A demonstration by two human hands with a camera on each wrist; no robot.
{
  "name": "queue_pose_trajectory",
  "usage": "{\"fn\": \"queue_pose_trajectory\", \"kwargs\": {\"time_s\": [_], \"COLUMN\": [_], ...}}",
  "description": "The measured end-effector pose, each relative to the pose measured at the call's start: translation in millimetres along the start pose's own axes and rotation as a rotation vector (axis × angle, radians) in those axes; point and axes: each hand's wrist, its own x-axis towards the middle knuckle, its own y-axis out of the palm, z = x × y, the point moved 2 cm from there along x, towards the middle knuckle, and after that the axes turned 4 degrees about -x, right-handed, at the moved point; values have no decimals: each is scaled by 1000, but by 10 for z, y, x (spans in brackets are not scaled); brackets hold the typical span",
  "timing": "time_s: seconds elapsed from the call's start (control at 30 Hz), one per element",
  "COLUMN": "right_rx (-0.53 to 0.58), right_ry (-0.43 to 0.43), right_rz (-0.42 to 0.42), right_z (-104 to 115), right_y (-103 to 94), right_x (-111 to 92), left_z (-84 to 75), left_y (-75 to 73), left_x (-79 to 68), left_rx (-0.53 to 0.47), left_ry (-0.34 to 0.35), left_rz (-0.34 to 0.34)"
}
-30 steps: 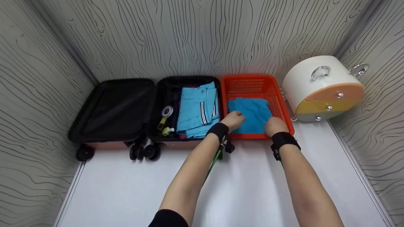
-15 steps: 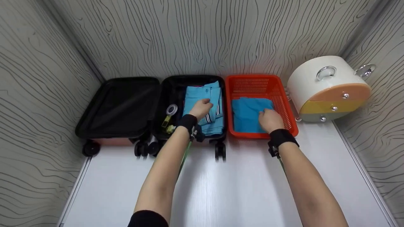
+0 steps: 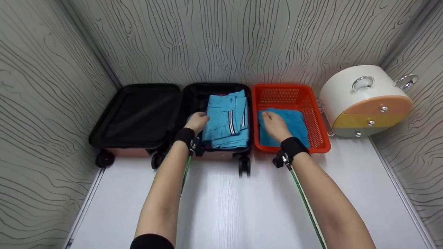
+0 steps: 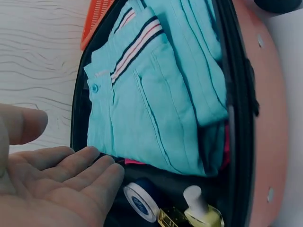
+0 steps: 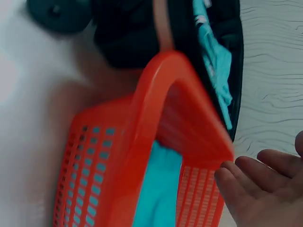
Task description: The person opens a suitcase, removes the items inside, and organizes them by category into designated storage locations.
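My left hand hovers over the suitcase's packed half, at the left edge of some folded light-blue trousers with striped trim. In the left wrist view its fingers are extended and hold nothing. Below them lie a round white-faced roll and a small yellowish bottle with a white cap. My right hand is above the red basket, over a folded blue cloth. Its fingers are loosely extended with nothing in them, beside the basket's rim in the right wrist view.
The suitcase's black lid half lies opened flat on the left. Wheels stick out at its front. A white rounded cabinet with coloured drawers stands right of the basket. A patterned wall rises behind everything.
My left hand has gone from the basket's left edge across the trousers to their left side. The right hand has shifted left over the blue cloth. The view has turned slightly left.
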Motion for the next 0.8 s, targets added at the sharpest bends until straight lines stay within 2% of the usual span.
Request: {"fn": "queue_pose_trajectory", "kwargs": {"time_s": [0.2, 0.3, 0.43, 0.53, 0.67, 0.8], "right_rx": [130, 170, 81, 4, -3, 31], "right_ry": [8, 37, 32, 38, 107, 175], "right_rz": [88, 152, 200, 238, 297, 316], "right_z": [189, 281, 372, 427, 492, 570], "right_y": [148, 241, 360, 451, 577, 660], "right_x": [6, 9, -4, -37, -77, -78], "left_z": [76, 135, 225, 273, 314, 344], "left_y": [-18, -12, 19, 63, 138, 213], "left_x": [38, 60, 79, 85, 92, 103], "left_rx": [5, 24, 68, 95, 94, 120], "left_ry": [-10, -44, -115, -120, -103, -132], "left_rz": [0, 20, 51, 70, 98, 90]}}
